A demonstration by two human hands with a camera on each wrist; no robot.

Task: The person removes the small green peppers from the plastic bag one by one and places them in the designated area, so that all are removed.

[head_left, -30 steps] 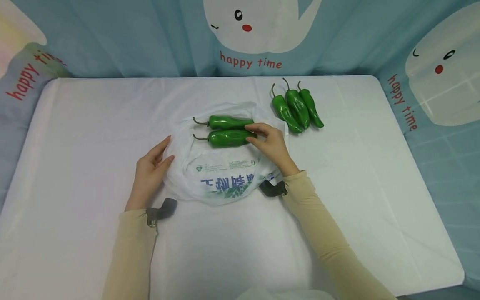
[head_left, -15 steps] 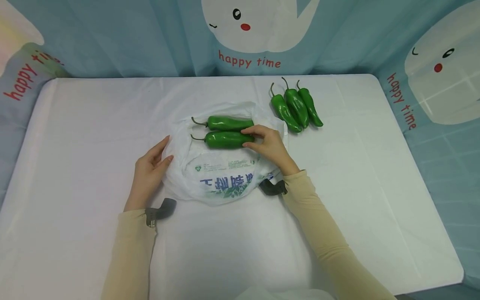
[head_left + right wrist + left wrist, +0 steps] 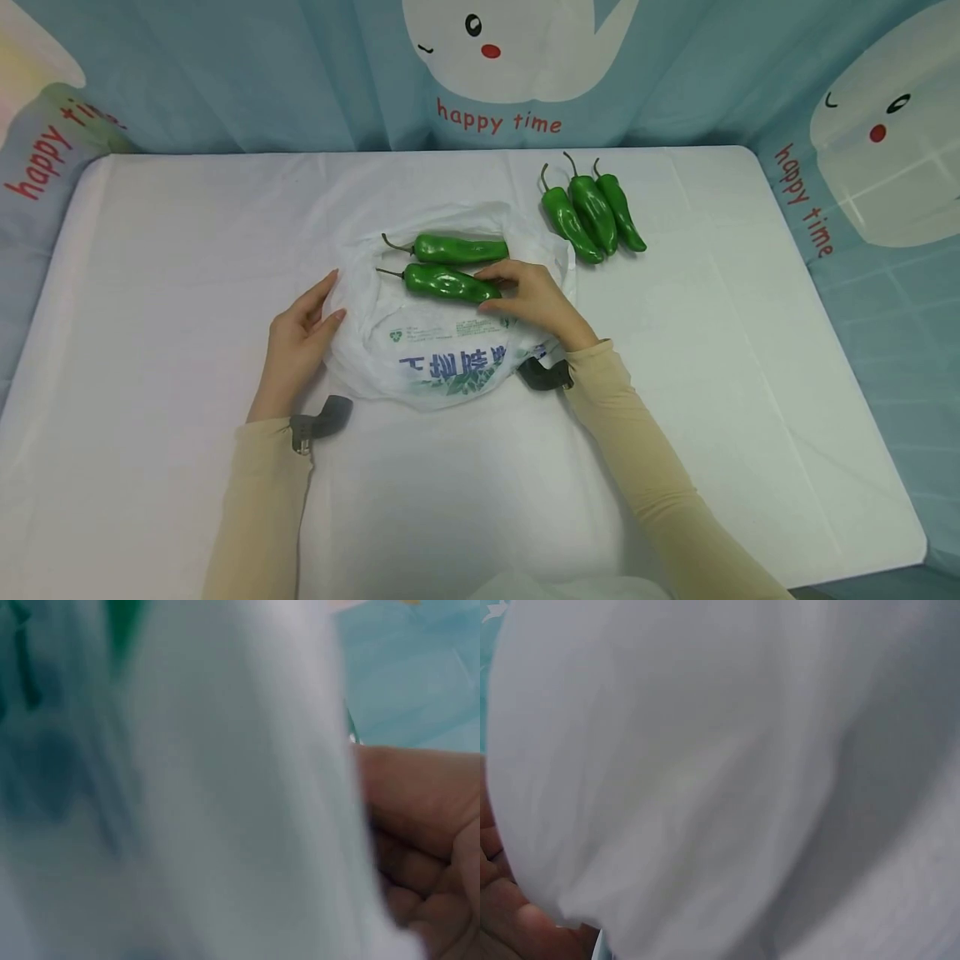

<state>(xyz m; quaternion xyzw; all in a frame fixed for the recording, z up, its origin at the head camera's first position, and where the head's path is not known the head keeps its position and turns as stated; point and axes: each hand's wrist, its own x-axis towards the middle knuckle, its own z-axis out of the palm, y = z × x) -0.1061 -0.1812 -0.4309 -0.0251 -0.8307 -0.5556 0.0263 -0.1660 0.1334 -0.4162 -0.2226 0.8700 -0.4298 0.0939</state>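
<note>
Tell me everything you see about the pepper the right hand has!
The pepper is long, green and shiny, with smooth skin and a thin stem pointing left. It's over a crinkled white bag, right beside another green pepper; I can't tell if it's lifted slightly. The right hand pinches its other end.

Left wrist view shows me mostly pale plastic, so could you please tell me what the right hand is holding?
Observer: The right hand holds a long glossy green pepper near its tip.
Operator: Thank you; do any peppers lie away from it?
Observer: Yes, three matching green peppers lie side by side by the far right corner of the white plastic bag.
Operator: Is anything printed on the bag?
Observer: Blue characters, on its near side.
</note>
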